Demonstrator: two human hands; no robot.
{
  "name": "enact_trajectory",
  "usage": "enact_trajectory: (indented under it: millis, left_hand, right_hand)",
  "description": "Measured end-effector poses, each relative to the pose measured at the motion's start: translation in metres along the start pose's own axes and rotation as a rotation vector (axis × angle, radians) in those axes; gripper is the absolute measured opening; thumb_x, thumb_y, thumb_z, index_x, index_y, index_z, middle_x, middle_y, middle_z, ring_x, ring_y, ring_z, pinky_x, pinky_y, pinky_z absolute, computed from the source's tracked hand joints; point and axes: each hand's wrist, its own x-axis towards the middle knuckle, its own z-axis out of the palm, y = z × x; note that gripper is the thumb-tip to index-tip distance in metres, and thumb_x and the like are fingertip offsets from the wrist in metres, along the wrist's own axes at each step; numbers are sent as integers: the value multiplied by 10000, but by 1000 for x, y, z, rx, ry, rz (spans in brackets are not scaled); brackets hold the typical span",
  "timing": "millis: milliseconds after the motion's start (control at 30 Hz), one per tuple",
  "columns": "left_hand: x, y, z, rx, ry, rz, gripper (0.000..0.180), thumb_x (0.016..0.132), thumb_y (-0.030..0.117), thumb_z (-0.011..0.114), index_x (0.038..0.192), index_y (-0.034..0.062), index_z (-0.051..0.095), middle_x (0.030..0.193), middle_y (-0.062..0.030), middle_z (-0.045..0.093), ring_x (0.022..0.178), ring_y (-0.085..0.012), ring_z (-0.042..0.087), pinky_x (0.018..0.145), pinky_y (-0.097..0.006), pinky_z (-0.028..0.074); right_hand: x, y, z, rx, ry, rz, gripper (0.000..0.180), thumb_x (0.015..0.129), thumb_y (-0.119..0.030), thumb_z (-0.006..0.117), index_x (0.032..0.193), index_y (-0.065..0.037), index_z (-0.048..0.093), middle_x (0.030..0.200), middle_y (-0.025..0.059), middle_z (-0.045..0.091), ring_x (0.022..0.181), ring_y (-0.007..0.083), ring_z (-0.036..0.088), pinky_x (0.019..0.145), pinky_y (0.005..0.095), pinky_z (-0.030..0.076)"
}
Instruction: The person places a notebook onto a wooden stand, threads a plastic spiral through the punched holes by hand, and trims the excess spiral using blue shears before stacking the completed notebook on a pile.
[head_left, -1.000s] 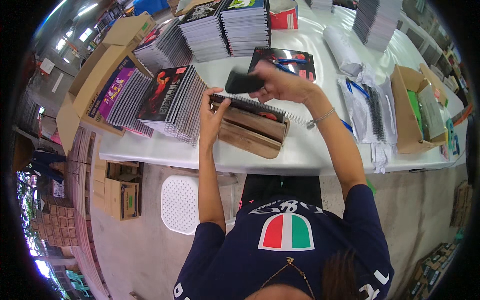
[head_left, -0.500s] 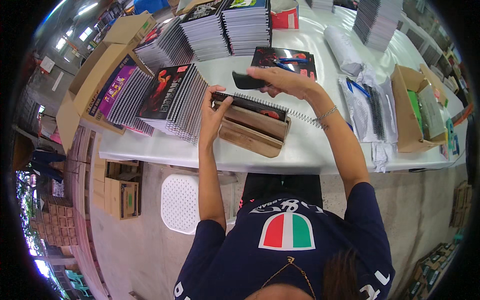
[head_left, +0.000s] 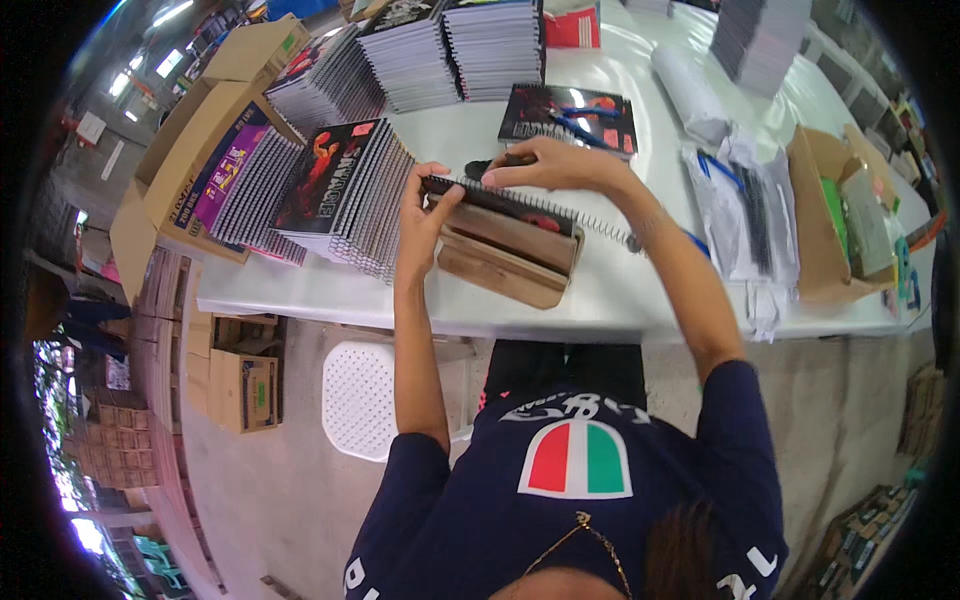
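Observation:
A notebook with a black and red cover stands spine up in a slotted wooden stand at the table's front. My left hand grips its left end, thumb on the near side and fingers behind. A spiral coil runs along the spine and sticks out past its right end, under my right wrist. My right hand is closed just above the spine, around a dark, flat-looking piece; mostly covered by the fingers, its kind is unclear.
Behind my right hand, blue-handled pliers lie on a spiral notebook. Stacked notebooks and a carton stand left. To the right are black coils on white wrapping and an open cardboard box.
My right hand has come down and slightly left toward the notebook's spine, and the dark piece is now mostly covered. My left hand keeps its hold.

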Motion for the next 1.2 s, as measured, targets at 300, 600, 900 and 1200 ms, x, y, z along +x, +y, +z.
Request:
enact_trajectory:
  millis: [300, 600, 900, 1200]
  left_hand:
    - [-3, -1, -3, 89, -9, 19, 307, 899, 149, 642, 1177, 77, 531, 1010, 10, 498, 907, -94, 462, 844, -242, 375]
    - [-2, 5, 5, 85, 12, -7, 520, 927, 129, 592, 1395, 105, 364, 1178, -70, 467, 1096, -164, 442, 982, -306, 339]
    - [-1, -10, -3, -113, 43, -20, 546, 939, 124, 573, 1436, 104, 348, 1242, -72, 463, 1100, -148, 440, 1009, -289, 316]
    - [-2, -8, -3, -110, 57, -77, 489, 954, 125, 557, 1411, 91, 384, 1150, -26, 479, 1014, -100, 445, 939, -272, 342]
  right_hand:
    - [7, -3, 3, 70, -59, 183, 977, 704, -742, 629, 1212, 92, 584, 1067, 223, 639, 916, 296, 637, 755, 370, 548]
    - [22, 11, 5, 43, -102, 213, 866, 716, -739, 629, 1064, 54, 660, 858, 149, 660, 799, 243, 654, 709, 371, 562]
    - [24, -3, -9, 772, -67, 111, 685, 824, -653, 575, 1028, -1, 621, 767, 46, 561, 575, 155, 532, 650, 315, 569]
    - [39, -6, -15, 611, -35, 172, 720, 817, -716, 529, 725, -5, 595, 611, 82, 593, 554, 200, 577, 571, 363, 548]
